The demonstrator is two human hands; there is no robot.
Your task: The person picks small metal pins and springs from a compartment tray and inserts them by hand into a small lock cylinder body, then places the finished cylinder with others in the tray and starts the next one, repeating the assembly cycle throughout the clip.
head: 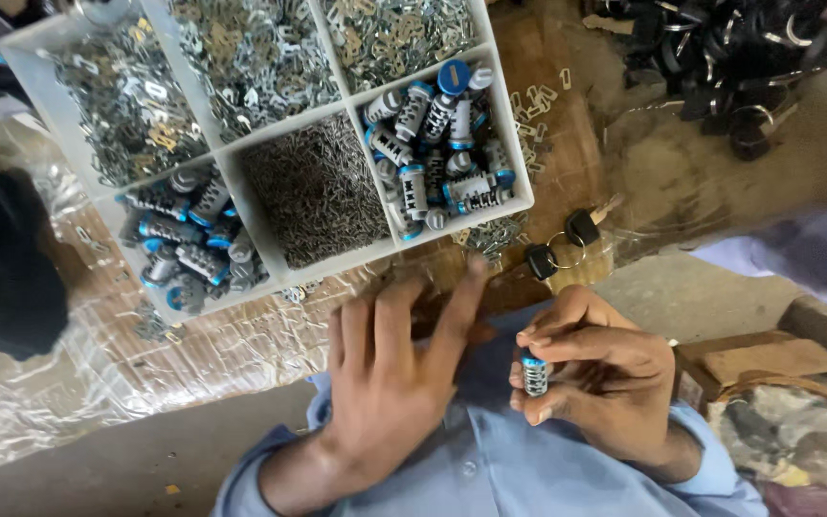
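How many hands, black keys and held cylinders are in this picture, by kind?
hands: 2 (left hand, right hand)
black keys: 2
cylinder held in the right hand: 1
Total: 5

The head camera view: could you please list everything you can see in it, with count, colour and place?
Tray: one, white, divided into compartments, top centre.
Small flat metal parts: too many to count, silver, upper compartments.
Cylinders in tray: many, silver with blue caps, lower right and lower left compartments.
Thin pins: a heap, dark grey, lower middle compartment.
Keys: two black heads on a ring, just below the tray's right corner.
Dark pile: black parts, top right.
Plastic sheet: clear, crinkled, left.
Black bundle: one, left edge.
Left hand: spread open, empty.
Right hand: fingers pinching one held cylinder.
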